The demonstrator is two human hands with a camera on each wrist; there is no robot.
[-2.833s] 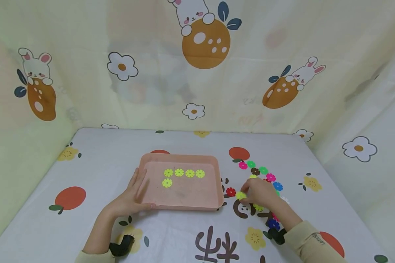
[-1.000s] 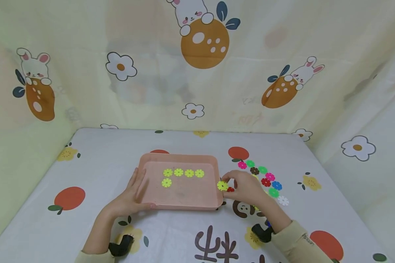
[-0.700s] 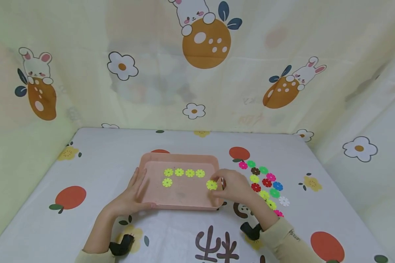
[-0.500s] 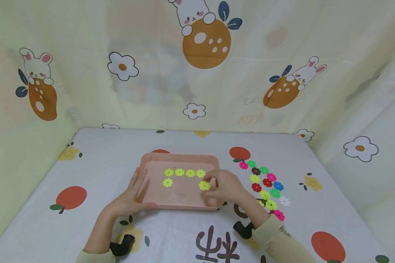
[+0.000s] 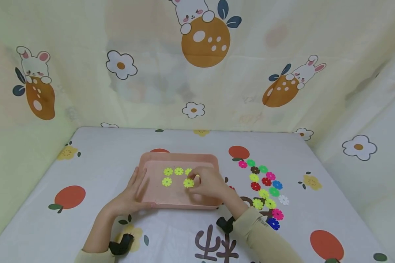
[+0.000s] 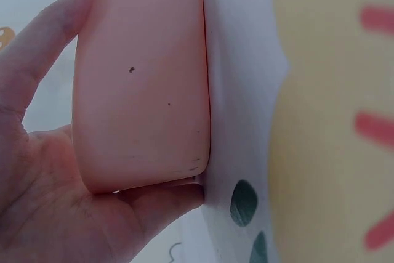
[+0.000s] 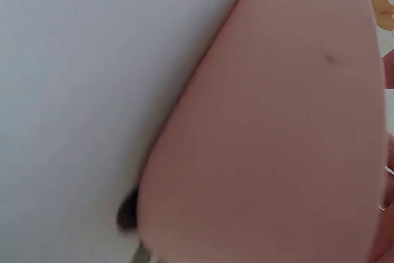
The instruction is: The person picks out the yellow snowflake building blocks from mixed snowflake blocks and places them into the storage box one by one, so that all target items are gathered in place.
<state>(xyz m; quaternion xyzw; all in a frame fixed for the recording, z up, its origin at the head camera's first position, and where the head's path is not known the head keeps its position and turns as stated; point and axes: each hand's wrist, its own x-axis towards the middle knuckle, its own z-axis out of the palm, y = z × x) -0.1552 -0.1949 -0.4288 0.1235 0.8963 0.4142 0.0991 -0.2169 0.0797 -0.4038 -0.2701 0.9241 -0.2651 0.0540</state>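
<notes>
1. Four yellow-green flower discs lie flat inside the pink tray (image 5: 151, 160): a row along its far side, of which two (image 5: 173, 171) show fully and a third peeks out beside the right hand (image 5: 208, 183), and one more (image 5: 166, 181) set below the row's left end.
2. One further yellow-green disc (image 5: 188, 183) is pinched in the right hand's fingertips, low over the tray floor, right of the lone lower disc; whether it already touches the floor I cannot tell.
3. Judging by the colours, the yellow-green discs are being gathered into the tray, and that sorting looks around halfway done: about four yellow-green ones (image 5: 258, 203) remain among the loose discs right of the tray.
4. Those loose discs (image 5: 266, 181) lie on the surface in a scattered band right of the tray, in pink, green, brown, red, blue, white and dark blue.
5. Each disc is a small, thin, notched plastic flower.
6. The left hand (image 5: 131, 195) lies against the tray's near-left corner, fingers straight along its left wall and thumb under the front edge; the left wrist view shows the palm cupping that rounded corner (image 6: 141, 90).
7. The right wrist view shows only the tray's pink wall (image 7: 277, 152) up close.
</notes>
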